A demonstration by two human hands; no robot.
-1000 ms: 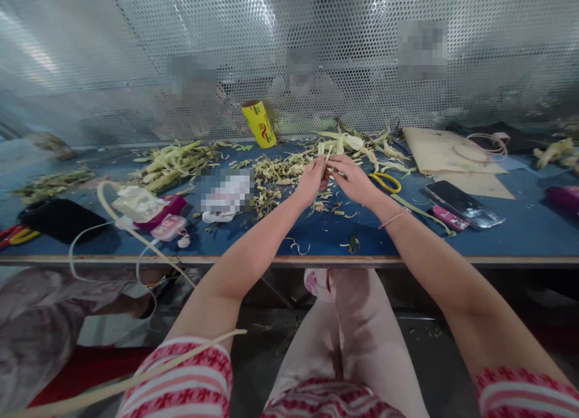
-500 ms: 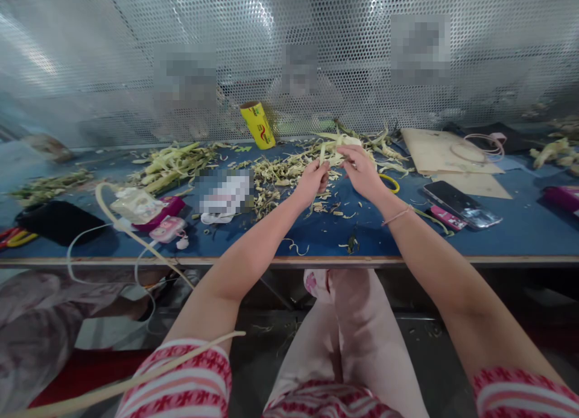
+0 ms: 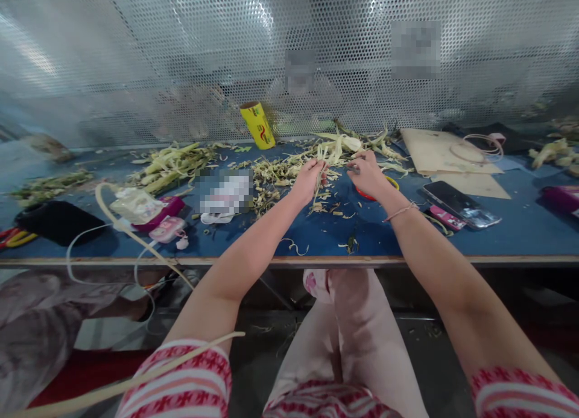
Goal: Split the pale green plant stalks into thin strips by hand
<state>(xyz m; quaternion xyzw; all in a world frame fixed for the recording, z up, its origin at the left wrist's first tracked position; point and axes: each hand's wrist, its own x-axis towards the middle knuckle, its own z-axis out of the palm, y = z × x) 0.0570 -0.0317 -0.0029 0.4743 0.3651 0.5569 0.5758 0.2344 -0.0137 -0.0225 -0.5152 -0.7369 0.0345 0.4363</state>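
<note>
Head view. The work in hand looks like stripping pale plant stalks into thin strips. At the centre of the frame the left hand (image 3: pixel 310 180) is curled shut around a small bundle of pale stalk strips (image 3: pixel 322 178), whose ends fan out above the knuckles and hang below the palm. The right hand (image 3: pixel 368 174), a little to the right and clear of the left, rests low on the blue counter (image 3: pixel 398 237) with its fingers bent towards the left hand; whether it pinches a strip or is simply half open, I cannot tell. Under its heel shows part of a red and yellow ring-shaped thing (image 3: pixel 377 195), perhaps a scissor handle, too hidden to name.

My judgement is that the step is mid-peel: the bundle is secured in one hand while the other sits between pulls. A further pull would call for the right fingers to catch a single strip near the left fist and draw it away along its length while the left grip stays firm.

Both forearms reach forward from the lower corners of the frame, elbows apart, wrists meeting near the middle, with a thin band on the right wrist.

Just beyond the hands lies a heap of stalk trimmings (image 3: pixel 280 171). A yellow roll (image 3: pixel 259 125) leans against the perforated metal screen (image 3: pixel 136 56) above centre, and a phone (image 3: pixel 452 196) lies at right.
</note>
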